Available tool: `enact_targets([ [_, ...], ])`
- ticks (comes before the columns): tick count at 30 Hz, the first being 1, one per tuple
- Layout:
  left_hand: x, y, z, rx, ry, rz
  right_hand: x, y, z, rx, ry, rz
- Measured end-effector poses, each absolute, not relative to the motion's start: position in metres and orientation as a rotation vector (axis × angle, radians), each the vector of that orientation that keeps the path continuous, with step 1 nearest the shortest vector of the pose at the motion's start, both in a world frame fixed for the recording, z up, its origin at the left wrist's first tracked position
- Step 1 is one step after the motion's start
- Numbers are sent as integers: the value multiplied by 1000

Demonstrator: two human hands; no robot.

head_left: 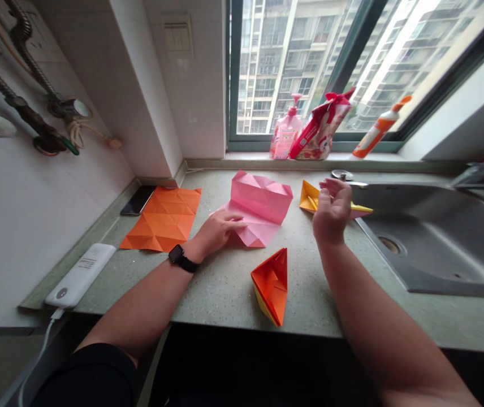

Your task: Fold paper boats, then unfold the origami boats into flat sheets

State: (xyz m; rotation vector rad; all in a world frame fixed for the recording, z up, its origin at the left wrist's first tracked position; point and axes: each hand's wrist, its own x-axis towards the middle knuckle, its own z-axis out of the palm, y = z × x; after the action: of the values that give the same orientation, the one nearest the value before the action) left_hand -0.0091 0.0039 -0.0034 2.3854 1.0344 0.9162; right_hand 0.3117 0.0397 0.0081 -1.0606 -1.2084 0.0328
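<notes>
A creased pink paper sheet lies partly folded on the speckled counter. My left hand rests flat on the sheet's near left corner, fingers stretched out. My right hand hovers above the counter to the right of the sheet, fingers loosely curled, with nothing visible in them. Just behind that hand lies a folded yellow paper boat. An orange folded paper boat stands near the counter's front edge, between my forearms. A flat creased orange sheet lies to the left.
A steel sink fills the right side. A phone lies by the wall and a white power bank at the left edge. On the windowsill stand a pink pump bottle, a red bag and an orange bottle.
</notes>
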Motion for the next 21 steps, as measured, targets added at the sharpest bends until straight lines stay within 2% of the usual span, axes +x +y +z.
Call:
enact_targets([
  [3,-12,9,-13,2574,1029,672,303,33,2,-1032,-1598,55],
  [8,-14,8,-12,2562,1063,568,282,38,-30,-969,-2221,246],
  [15,14,7,-20,2439,1599,530,277,53,-58,-1038,-2347,382],
  [21,22,5,-20,2412,1670,417,278,51,-56,-1081,-2354,378],
])
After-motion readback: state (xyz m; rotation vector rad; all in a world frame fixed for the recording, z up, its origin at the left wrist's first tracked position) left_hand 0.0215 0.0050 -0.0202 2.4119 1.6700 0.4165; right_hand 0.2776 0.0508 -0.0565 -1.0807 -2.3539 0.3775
